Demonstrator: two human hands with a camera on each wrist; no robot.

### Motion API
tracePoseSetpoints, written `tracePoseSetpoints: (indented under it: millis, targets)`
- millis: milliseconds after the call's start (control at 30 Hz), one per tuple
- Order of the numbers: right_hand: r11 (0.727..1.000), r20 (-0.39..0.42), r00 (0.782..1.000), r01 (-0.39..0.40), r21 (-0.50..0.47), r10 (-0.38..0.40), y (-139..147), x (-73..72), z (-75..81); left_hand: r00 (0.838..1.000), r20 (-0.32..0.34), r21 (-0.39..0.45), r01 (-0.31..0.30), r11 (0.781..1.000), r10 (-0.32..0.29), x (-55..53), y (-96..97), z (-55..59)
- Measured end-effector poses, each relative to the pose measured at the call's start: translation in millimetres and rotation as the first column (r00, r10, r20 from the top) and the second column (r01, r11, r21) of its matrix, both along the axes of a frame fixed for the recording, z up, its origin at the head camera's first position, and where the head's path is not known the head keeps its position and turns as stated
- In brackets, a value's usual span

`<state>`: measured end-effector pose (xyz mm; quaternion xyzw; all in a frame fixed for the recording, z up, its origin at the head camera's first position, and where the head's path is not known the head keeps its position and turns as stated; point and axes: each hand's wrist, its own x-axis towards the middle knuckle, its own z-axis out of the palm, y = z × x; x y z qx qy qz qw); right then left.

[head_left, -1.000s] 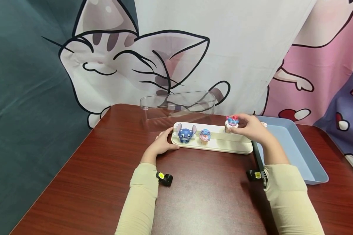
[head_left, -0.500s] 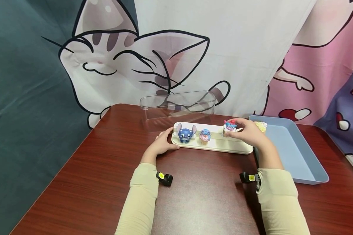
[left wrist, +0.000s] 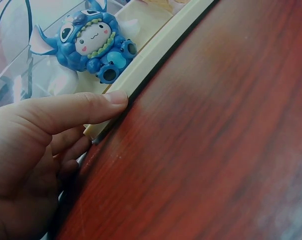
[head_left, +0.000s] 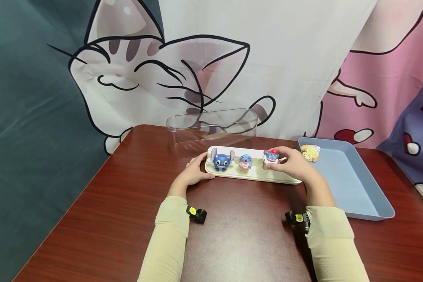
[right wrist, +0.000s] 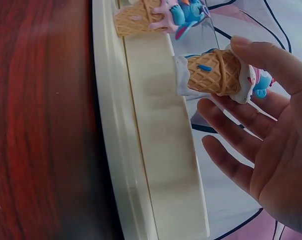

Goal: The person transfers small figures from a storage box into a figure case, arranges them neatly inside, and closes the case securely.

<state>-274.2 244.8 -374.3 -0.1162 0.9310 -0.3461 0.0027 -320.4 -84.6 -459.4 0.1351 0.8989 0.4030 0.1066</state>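
Note:
A long cream display base (head_left: 257, 174) with a raised back step lies on the table. My left hand (head_left: 194, 171) grips its left end, thumb on the front edge. Near that hand stands a blue big-eared figurine (left wrist: 93, 45), with a small white face in its mouth. Right of it is a blue figurine on a pink cone (head_left: 245, 162). My right hand (head_left: 296, 166) pinches an ice-cream-cone figurine (right wrist: 215, 72) between thumb and fingers. It has a waffle body, a white foot and a blue head with red on top. In the head view it overlaps the base.
Behind the base stands a clear plastic cover (head_left: 213, 135). A blue-grey tray (head_left: 352, 184) lies to the right, with a yellow and tan figurine (head_left: 310, 152) in its far left corner. A printed cat curtain (head_left: 285, 70) hangs behind the table.
My right hand has carried the cone figurine left and nearer along the base, towards the other figurines. The yellow figurine in the tray has come into view. My left hand stays put.

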Motion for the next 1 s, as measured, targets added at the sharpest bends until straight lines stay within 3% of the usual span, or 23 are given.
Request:
tracePoseSetpoints:
  millis: [533, 1000]
  targets:
    - [0.998, -0.101, 0.993, -0.060, 0.029, 0.063, -6, -3.0, -11.5, 1.000, -0.004, -0.005, -0.003, 1.000, 0.003, -0.2, 0.0, -0.9]
    - [0.993, -0.089, 0.992, -0.086, 0.075, 0.093, -16, -4.4, -17.6, 1.000, -0.006, 0.004, -0.006, 1.000, 0.006, 0.6, 0.4, 1.2]
